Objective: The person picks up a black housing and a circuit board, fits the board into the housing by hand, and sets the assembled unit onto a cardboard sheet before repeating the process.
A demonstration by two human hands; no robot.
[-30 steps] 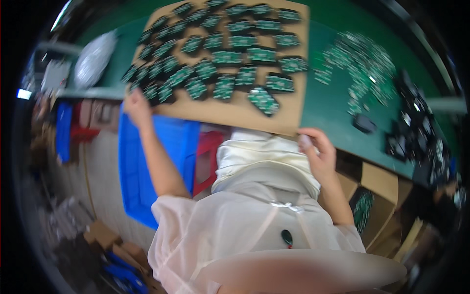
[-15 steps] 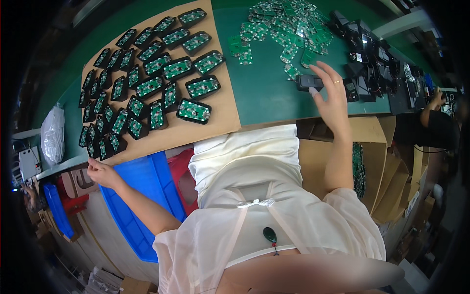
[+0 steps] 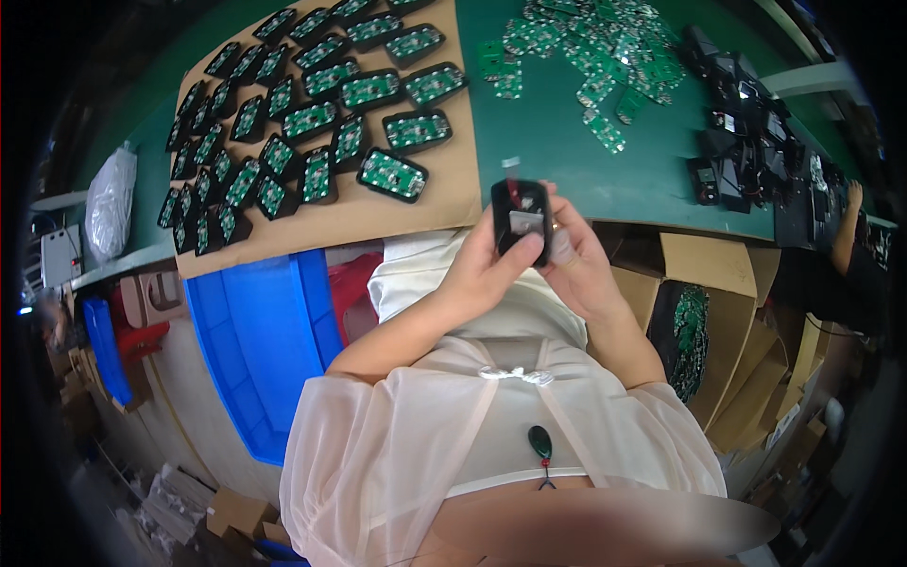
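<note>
Both hands meet over the front edge of the table around a small black plastic housing [image 3: 524,201] with its hollow side up. Inside it lies a silvery rectangular piece, and a red wire with a pale connector sticks up at its far end. My left hand [image 3: 485,269] grips the left side, its thumb over the near part. On the other side my right hand [image 3: 581,267] closes round the housing, its fingertips partly hidden. To the left, several black housings fitted with green circuit boards [image 3: 393,176] lie in rows on a brown cardboard sheet [image 3: 439,210].
Loose green circuit boards [image 3: 609,57] are heaped at the back of the green table [image 3: 557,180]. Black housings [image 3: 742,132] crowd its right side. Below the edge are a blue bin [image 3: 260,350] and a cardboard box [image 3: 709,260]. Another person's arm [image 3: 846,231] shows at far right.
My right hand has brought the black housing from the table towards me, and it is now hollow side up. My left hand has come over from the far left and taken hold too.
</note>
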